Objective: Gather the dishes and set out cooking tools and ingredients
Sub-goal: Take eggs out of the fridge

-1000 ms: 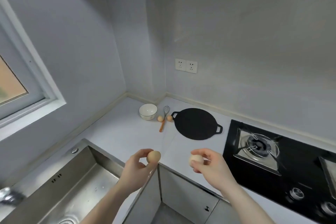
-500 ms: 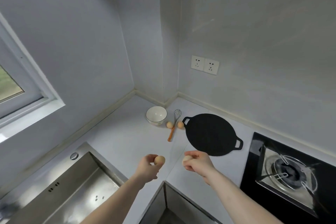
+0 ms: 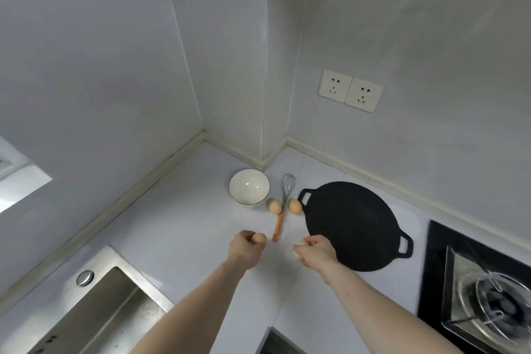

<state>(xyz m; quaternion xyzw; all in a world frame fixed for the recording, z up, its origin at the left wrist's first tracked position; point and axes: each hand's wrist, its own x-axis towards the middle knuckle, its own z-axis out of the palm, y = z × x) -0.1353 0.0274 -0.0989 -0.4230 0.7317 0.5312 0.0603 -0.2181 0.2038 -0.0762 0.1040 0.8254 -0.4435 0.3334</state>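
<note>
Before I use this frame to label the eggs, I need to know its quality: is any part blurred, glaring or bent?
Head view: the gas burner at the lower right edge is smeared by motion blur; the white bowl carries small glare spots; wide-angle distortion bows the wall corners; the two eggs beside the whisk look sharp, while the egg in the right hand is mostly hidden.
</note>
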